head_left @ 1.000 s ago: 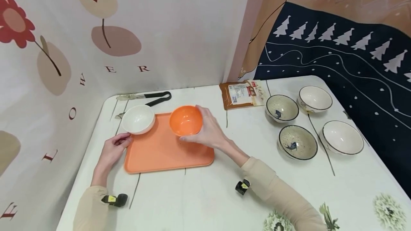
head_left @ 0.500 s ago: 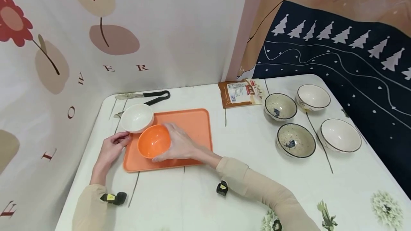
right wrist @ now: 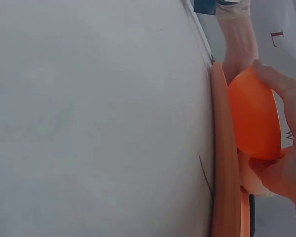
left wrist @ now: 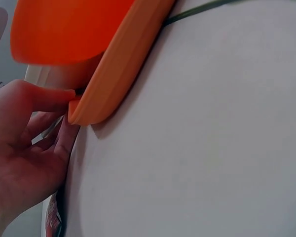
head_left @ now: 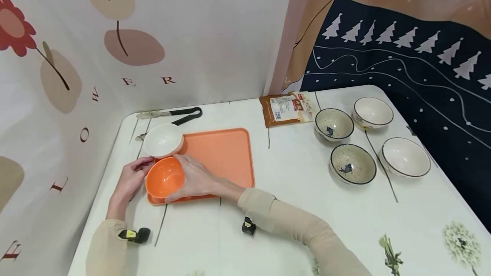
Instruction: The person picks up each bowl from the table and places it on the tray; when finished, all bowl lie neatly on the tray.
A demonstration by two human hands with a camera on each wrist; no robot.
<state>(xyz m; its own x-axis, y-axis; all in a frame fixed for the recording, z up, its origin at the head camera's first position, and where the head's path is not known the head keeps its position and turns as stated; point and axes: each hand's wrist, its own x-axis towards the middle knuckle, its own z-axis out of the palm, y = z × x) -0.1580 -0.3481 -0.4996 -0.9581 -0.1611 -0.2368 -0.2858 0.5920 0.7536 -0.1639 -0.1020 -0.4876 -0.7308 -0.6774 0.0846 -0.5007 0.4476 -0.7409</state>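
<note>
My right hand (head_left: 195, 177) grips an orange bowl (head_left: 165, 178), thumb and fingers spread around its right side. The bowl is over the front left part of an orange tray (head_left: 218, 148); in the right wrist view its base is close to the tray, and I cannot tell whether they touch. My left hand (left wrist: 24, 143) pinches the tray's left rim, its thumb above and its fingers partly hidden beneath. A white bowl (head_left: 163, 139) sits at the tray's back left corner, just behind the orange bowl.
Black-handled tongs (head_left: 186, 114) lie behind the white bowl. A brown and white food packet (head_left: 287, 109) lies at the back of the table. Several patterned bowls stand on the right, among them a speckled bowl (head_left: 353, 163) and a cream bowl (head_left: 406, 156).
My right hand has carried the orange bowl left and toward me, from the tray's back middle to its front left. My left hand has stayed at the tray's rim.
</note>
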